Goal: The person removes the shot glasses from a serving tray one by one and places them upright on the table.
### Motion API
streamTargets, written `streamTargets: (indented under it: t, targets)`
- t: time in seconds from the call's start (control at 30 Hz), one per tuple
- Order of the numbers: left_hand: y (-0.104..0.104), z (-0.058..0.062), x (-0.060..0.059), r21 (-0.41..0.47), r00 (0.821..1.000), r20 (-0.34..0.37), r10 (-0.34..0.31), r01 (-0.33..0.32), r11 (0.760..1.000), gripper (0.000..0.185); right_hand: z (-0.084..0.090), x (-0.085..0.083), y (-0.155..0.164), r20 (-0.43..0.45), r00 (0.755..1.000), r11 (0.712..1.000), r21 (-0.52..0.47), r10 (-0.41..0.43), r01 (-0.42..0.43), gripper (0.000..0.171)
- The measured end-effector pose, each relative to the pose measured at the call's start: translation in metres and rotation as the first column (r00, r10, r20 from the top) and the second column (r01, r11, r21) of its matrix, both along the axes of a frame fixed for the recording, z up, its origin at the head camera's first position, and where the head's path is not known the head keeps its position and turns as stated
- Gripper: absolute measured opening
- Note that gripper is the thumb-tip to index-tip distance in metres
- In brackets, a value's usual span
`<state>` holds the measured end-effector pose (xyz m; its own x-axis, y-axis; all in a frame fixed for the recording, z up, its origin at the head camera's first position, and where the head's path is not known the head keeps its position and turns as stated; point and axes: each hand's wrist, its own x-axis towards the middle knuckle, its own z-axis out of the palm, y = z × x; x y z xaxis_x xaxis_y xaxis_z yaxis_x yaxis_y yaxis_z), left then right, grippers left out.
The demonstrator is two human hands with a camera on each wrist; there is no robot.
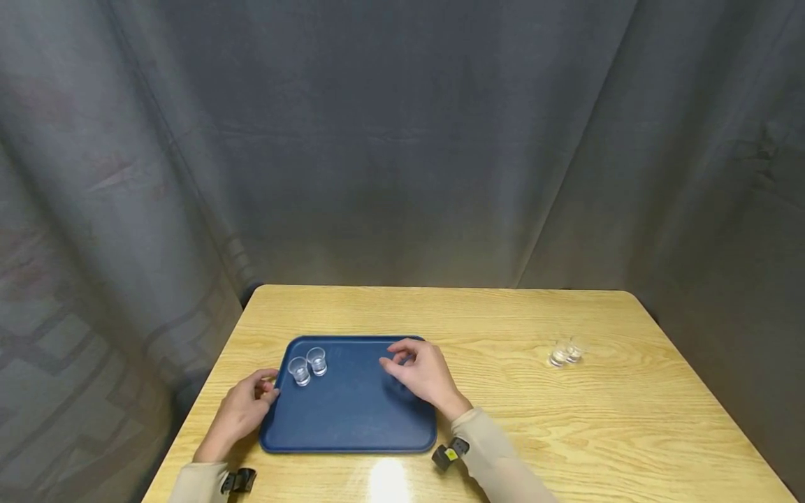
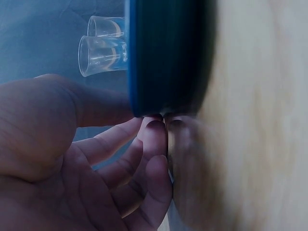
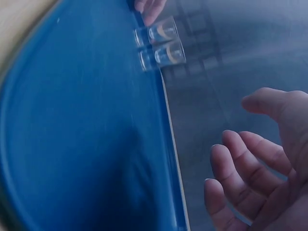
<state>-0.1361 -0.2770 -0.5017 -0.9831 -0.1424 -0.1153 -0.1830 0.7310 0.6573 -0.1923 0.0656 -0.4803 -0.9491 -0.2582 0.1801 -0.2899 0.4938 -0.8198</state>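
Note:
A dark blue tray (image 1: pixel 358 412) lies on the wooden table, with two small clear shot glasses (image 1: pixel 299 372) standing side by side near its back left corner. My left hand (image 1: pixel 244 409) is at the tray's left edge. In the left wrist view its thumb (image 2: pixel 106 108) meets the tray rim, the index finger lies close by it, and the other fingers curl loosely near the tabletop. Over the right part of the tray hovers my right hand (image 1: pixel 423 372), fingers relaxed and bent, nothing in them. Its shadow falls on the tray in the right wrist view.
Two more clear shot glasses (image 1: pixel 558 354) stand together on the table (image 1: pixel 629 419), well to the right of the tray. Grey curtains (image 1: pixel 402 140) hang behind the table and along both sides.

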Motion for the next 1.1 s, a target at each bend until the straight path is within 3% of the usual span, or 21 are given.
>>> streamTargets:
  t: [0.17, 0.57, 0.77, 1.1]
  targets:
    - [0.001, 0.000, 0.001, -0.004, 1.000, -0.011, -0.002, 0.002, 1.000, 0.039, 0.002, 0.000, -0.013, -0.019, 0.999, 0.999, 0.002, 0.050, -0.049, 0.028]
    - [0.000, 0.000, 0.001, -0.017, 1.000, -0.027, -0.012, 0.012, 1.000, 0.039, 0.006, -0.005, -0.044, 0.045, 0.991, 0.991, 0.048, 0.124, -0.126, 0.034]
    - [0.000, 0.000, 0.001, -0.015, 1.000, -0.019, -0.011, 0.011, 1.000, 0.040, 0.006, -0.010, -0.062, 0.053, 0.982, 0.978, 0.090, 0.182, -0.187, 0.041]
    - [0.000, 0.000, 0.001, 0.001, 1.000, -0.012, -0.006, 0.006, 1.000, 0.039, 0.008, -0.019, -0.089, 0.031, 0.976, 0.959, 0.178, 0.217, -0.219, 0.048]
